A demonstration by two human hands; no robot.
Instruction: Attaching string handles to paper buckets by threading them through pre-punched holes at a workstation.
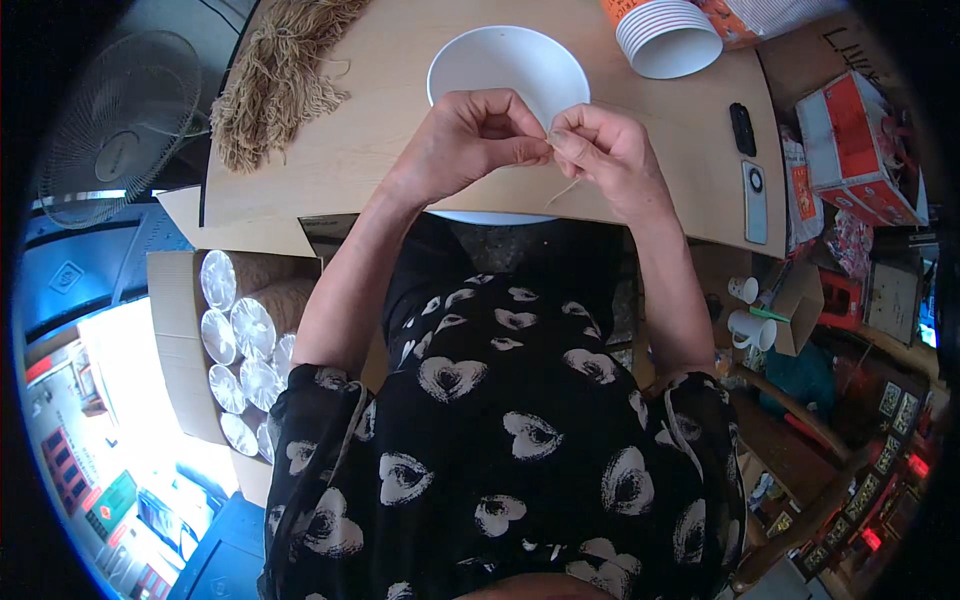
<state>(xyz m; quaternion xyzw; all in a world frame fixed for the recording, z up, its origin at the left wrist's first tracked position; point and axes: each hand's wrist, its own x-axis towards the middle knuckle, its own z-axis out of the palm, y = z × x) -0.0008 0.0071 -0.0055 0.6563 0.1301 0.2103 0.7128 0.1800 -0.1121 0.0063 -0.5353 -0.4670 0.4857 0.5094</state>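
Note:
My left hand (pixel 472 143) and my right hand (pixel 606 158) meet at the near edge of the table, fingertips almost touching. Both are closed in a pinch on a thin tan string (pixel 563 193), whose loose tail hangs below the right fingers. Most of the string is hidden by the fingers. Just beyond the hands stands a round white tub (pixel 500 55), open at the top and partly covered by them. A thick bundle of similar tan strings (pixel 270 95) lies at the far left of the table.
A stack of white paper tubs (pixel 672 42) lies on its side at the far right. A phone (pixel 755 202) and a small black object (pixel 742 129) rest by the right edge. Left below the table, a cardboard box (pixel 180 340) holds several plastic-wrapped rolls (pixel 253 328). A fan (pixel 120 150) stands farther left.

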